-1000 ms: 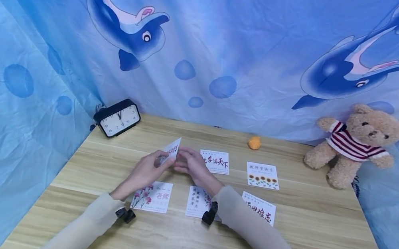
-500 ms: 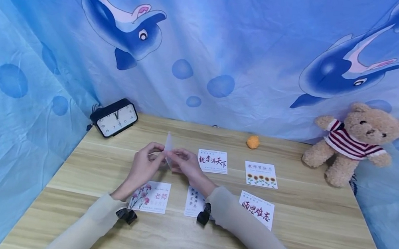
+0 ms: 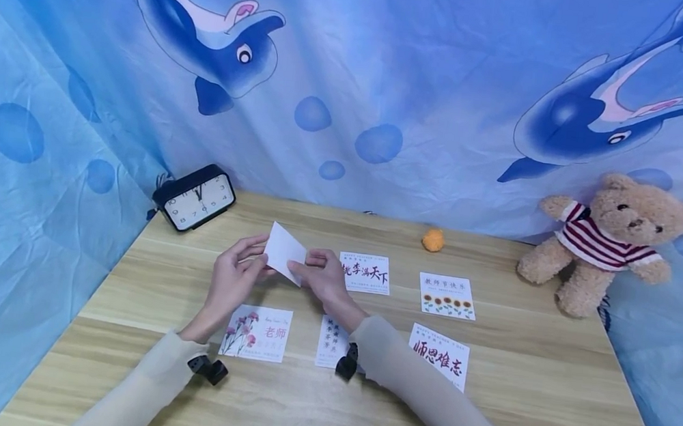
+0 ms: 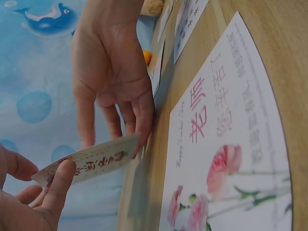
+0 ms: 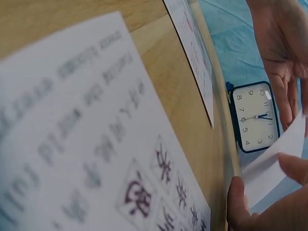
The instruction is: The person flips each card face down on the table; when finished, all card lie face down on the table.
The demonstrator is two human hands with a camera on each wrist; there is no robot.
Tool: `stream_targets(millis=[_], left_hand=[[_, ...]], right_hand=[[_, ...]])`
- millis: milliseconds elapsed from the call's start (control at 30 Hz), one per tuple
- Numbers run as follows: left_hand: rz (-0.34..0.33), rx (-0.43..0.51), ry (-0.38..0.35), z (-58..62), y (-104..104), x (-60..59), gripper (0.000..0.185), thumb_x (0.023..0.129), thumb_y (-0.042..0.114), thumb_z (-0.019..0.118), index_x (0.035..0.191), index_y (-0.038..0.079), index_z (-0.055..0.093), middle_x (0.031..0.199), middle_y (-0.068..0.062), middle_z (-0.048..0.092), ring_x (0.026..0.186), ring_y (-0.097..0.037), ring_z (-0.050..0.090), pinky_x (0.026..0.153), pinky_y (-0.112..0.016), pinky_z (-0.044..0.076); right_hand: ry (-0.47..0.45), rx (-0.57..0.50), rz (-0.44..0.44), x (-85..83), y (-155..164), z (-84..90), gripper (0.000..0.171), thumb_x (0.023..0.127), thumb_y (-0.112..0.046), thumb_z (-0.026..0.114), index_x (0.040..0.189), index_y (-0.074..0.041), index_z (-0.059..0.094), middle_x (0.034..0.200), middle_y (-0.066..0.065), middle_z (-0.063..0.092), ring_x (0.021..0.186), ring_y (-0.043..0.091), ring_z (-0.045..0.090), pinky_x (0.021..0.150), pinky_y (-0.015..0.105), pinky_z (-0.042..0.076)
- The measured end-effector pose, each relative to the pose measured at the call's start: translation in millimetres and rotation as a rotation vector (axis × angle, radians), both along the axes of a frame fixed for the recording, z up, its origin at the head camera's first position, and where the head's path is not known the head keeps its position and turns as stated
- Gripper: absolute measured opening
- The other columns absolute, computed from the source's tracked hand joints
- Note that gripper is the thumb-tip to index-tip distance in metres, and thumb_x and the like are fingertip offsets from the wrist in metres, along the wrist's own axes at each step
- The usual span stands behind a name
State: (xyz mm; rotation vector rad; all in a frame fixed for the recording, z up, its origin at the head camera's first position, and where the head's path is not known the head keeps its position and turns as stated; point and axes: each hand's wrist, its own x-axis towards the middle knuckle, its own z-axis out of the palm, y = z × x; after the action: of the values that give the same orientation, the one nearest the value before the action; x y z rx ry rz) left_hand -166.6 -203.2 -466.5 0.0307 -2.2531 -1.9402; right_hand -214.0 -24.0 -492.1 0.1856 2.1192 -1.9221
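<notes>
A small white card (image 3: 281,247) is held up tilted above the table between both hands, its blank side towards the head view. Dark red writing covers its other side in the left wrist view. My left hand (image 3: 233,274) pinches its left edge between thumb and fingers. At the lower right edge, my right hand (image 3: 327,279) pinches it too, thumb on the blank face. Below the left hand lies a card with pink carnations (image 3: 256,334). A card with vertical writing (image 3: 331,344) lies partly hidden under the right forearm.
To the right lie a red-lettered card (image 3: 365,274), a sunflower card (image 3: 447,296) and another red-lettered card (image 3: 441,358) on the wooden table (image 3: 547,390). A black clock (image 3: 195,197), an orange lump (image 3: 433,240) and a teddy bear (image 3: 610,246) stand along the back.
The held card has turned from showing its printed side, through edge-on, to showing its blank side. Both hands have shifted slightly left with it. The cards on the table stay put.
</notes>
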Motion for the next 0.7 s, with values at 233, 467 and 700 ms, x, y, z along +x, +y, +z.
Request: stream_targets(millis=[233, 467, 700], left_hand=[[0.002, -0.057, -0.073, -1.5, -11, 0.5, 0.042, 0.102, 0.001, 0.059, 0.144, 0.001, 0.058, 0.132, -0.027, 0.064, 0.089, -0.009, 0.076, 0.085, -0.031, 0.065], [0.001, -0.163, -0.163, -8.3, -22, -2.2, 0.045, 0.098, 0.0, 0.066, 0.142, -0.001, 0.058, 0.138, -0.025, 0.062, 0.096, -0.021, 0.078, 0.083, -0.025, 0.064], [0.009, -0.389, -0.236, -14.9, -25, -3.2, 0.043, 0.095, 0.008, 0.074, 0.136, 0.001, 0.065, 0.131, -0.023, 0.069, 0.116, -0.036, 0.072, 0.087, -0.02, 0.062]], right_hand=[[0.0, 0.004, -0.002, -3.8, 6, 0.7, 0.058, 0.082, -0.002, 0.083, 0.135, -0.004, 0.06, 0.122, 0.013, 0.067, 0.102, 0.021, 0.067, 0.08, 0.028, 0.065], [0.028, 0.048, -0.012, -5.3, 13, 4.7, 0.063, 0.079, 0.007, 0.08, 0.138, -0.006, 0.061, 0.122, 0.012, 0.069, 0.106, 0.024, 0.072, 0.085, 0.027, 0.064], [0.047, 0.101, 0.027, -8.2, 18, 7.6, 0.061, 0.079, 0.009, 0.077, 0.137, -0.003, 0.063, 0.121, 0.011, 0.069, 0.105, 0.023, 0.072, 0.086, 0.028, 0.064]])
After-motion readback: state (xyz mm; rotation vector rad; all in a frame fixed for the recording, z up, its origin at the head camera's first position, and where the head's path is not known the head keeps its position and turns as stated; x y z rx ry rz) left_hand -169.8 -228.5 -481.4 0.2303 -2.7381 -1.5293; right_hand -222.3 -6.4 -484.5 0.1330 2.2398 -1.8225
